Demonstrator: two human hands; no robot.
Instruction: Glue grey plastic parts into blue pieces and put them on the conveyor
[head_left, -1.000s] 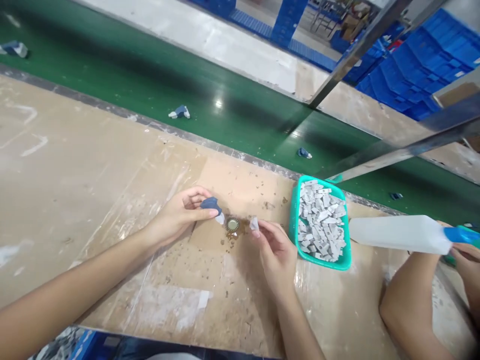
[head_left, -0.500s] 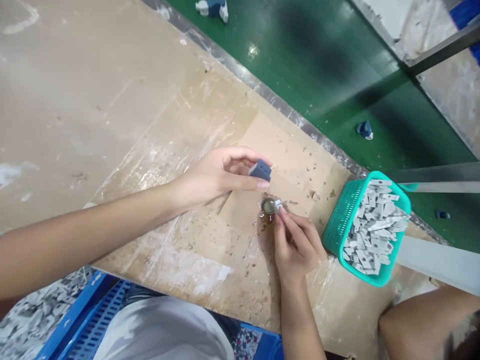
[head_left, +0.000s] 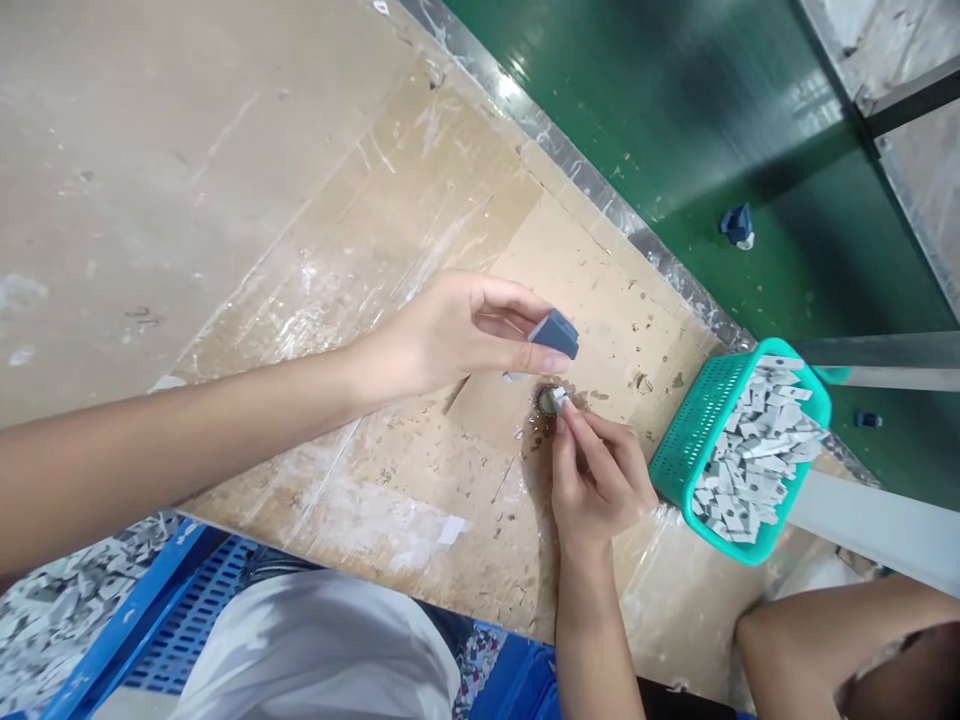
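Observation:
Between the thumb and fingers of my left hand (head_left: pixel 457 335) is a small dark blue plastic block (head_left: pixel 555 335) with a pale grey side, held above the worktable. My right hand (head_left: pixel 600 480) pinches a small light grey plastic piece (head_left: pixel 559 398) in its fingertips. That piece is at the rim of a small round metal cap (head_left: pixel 548 401), which lies on the cardboard with wet spots around it. Whether the piece touches the cap's inside I cannot tell. Under my left fingers a bit of pale grey shows, partly hidden.
To the right stands a green basket (head_left: pixel 686 440) heaped with grey plastic pieces (head_left: pixel 750 450). A blue crate (head_left: pixel 187 620) sits at lower left, near more grey pieces. Another person's arm (head_left: pixel 810 630) is at lower right. Beyond the table's metal edge, dark blue parts (head_left: pixel 738 226) lie on a green surface.
The view has shifted a little. My left hand with the blue block appears slightly further right and higher; my right hand still holds the grey piece at the cap.

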